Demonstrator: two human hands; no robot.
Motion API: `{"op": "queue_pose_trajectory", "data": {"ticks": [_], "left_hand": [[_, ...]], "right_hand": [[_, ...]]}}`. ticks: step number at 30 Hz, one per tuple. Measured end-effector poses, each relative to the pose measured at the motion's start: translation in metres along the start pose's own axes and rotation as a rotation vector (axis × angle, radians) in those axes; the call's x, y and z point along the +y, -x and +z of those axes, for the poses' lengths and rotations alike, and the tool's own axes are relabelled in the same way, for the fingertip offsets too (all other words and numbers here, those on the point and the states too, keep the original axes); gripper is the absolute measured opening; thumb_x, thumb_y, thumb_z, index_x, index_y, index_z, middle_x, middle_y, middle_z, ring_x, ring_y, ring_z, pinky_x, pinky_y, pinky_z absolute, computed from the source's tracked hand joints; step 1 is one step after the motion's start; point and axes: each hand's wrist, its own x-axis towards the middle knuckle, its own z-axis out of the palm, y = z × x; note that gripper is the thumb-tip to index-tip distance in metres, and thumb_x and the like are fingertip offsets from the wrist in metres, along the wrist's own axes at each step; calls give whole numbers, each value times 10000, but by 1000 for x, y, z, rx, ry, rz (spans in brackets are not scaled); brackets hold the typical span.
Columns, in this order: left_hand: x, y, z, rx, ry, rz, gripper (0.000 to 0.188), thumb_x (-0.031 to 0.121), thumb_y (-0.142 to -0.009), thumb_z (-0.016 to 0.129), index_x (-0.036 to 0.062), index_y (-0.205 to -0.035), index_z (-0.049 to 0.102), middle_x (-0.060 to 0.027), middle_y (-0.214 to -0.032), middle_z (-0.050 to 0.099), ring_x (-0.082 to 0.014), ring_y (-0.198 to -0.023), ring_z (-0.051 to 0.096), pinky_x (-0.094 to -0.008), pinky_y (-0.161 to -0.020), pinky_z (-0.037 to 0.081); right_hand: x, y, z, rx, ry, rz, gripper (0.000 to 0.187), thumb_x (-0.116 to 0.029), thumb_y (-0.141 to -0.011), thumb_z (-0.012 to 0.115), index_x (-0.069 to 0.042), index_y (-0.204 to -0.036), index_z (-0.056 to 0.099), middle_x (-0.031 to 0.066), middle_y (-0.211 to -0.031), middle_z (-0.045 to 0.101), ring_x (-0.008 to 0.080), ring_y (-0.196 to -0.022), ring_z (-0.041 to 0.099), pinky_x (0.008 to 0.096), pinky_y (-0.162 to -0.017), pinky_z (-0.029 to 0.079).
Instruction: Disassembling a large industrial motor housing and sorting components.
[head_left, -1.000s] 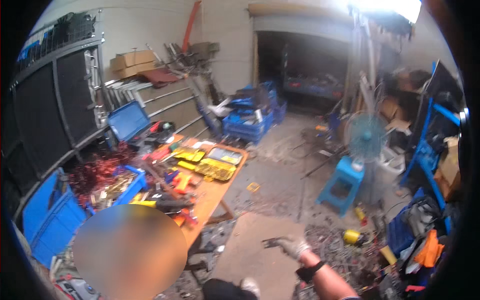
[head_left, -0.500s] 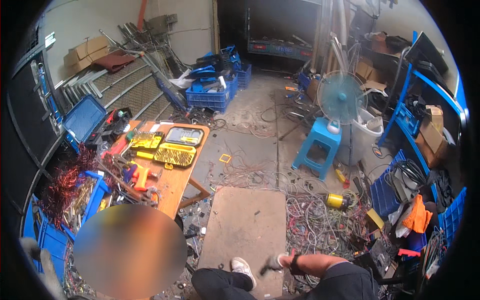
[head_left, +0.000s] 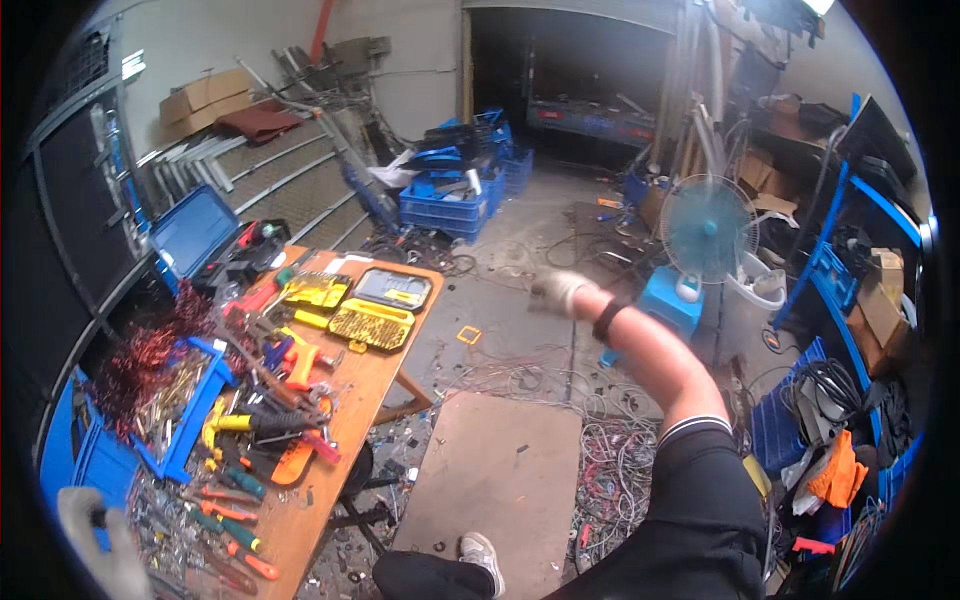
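Observation:
My right hand (head_left: 560, 294), in a pale glove with a dark band at the wrist, reaches forward at mid-height. Its fingers are smeared by motion, so whether they hold anything is unclear. Beyond its arm stand a blue plastic stool (head_left: 668, 300) and a fan (head_left: 710, 228). At the lower left edge is my gloved left hand (head_left: 98, 535), partly cut off. Its fingers are apart, with blue showing through the gap. Nearest to it are blue bins (head_left: 105, 478) and the wooden table (head_left: 385, 345), bearing a yellow-headed hammer (head_left: 228, 424), screwdrivers, pliers and a yellow bit set (head_left: 372, 326).
A brown board (head_left: 500, 470) lies on the floor under my shoe (head_left: 481, 552). Tangled cables (head_left: 625, 470) spread to its right. Blue crates (head_left: 440, 210) stand farther back. A blue rack (head_left: 825, 225) and an orange cloth (head_left: 838, 468) are on the right.
My right hand has swung up and forward from low beside my knee. The view has shifted, and more tools on the near table now show. My left hand stays at the left edge.

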Motion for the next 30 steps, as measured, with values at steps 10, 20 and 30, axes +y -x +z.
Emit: {"op": "queue_pose_trajectory", "data": {"ticks": [10,20,30], "left_hand": [[-17,84,-58,-175,-40,-111,202,227,-917,679,28,-955,677,-157,-885,657,-357,-808,630,-416,-747,504],[-49,200,-128,-152,-4,-371,186,169,-943,673,-12,-983,690,-165,-946,691,-335,-870,664,-394,-785,522],[-60,396,-134,226,528,-887,142,138,-839,726,31,-891,648,-52,-863,641,-170,-840,608,-331,-778,485]], "right_hand": [[-147,34,19,-269,164,-234,412,-351,-824,643,-111,-1148,726,133,-1119,729,340,-1048,690,449,-878,552],[-217,149,73,-437,42,-400,410,-439,-870,649,-102,-1098,698,150,-1078,714,353,-1014,677,458,-846,529],[-370,282,73,-432,-284,-815,324,-343,-878,652,-60,-1016,726,180,-998,716,347,-955,684,431,-849,529]]}}
